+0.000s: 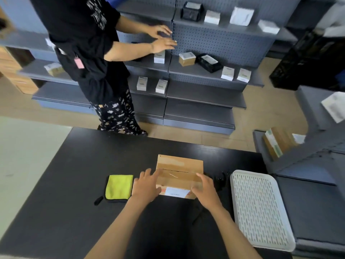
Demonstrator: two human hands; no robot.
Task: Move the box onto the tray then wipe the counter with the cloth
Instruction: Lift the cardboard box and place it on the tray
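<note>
Both forearms reach fwd from the bottom edge over the black counter, converging on the cardboard box at centre. Left hand lies against the box's left side, fingers spread and slightly curled, tips resting on the top near the left edge; right hand mirrors it on the right side, fingers loosely bent over the near right corner, thumb toward the white label. Both hands flank and touch the box w/ relaxed fingers, not clamped tight; can't tell if it's lifted at all, it looks to sit flat on the counter. Box top is taped, a seam running across the middle. Yellow cloth w/ dark trim lies flat just beside the left hand, left of the box, apart from it. White slotted tray sits on the counter to the right, near the right edge, w/ nothing on it; a gap of bare counter and some small black item, blurry, lie between box and tray. Beyond the counter a second person in black top and patterned trousers stands at grey shelves, both hands out on a shelf; small white and brown cartons sit on several shelf levels.
</note>
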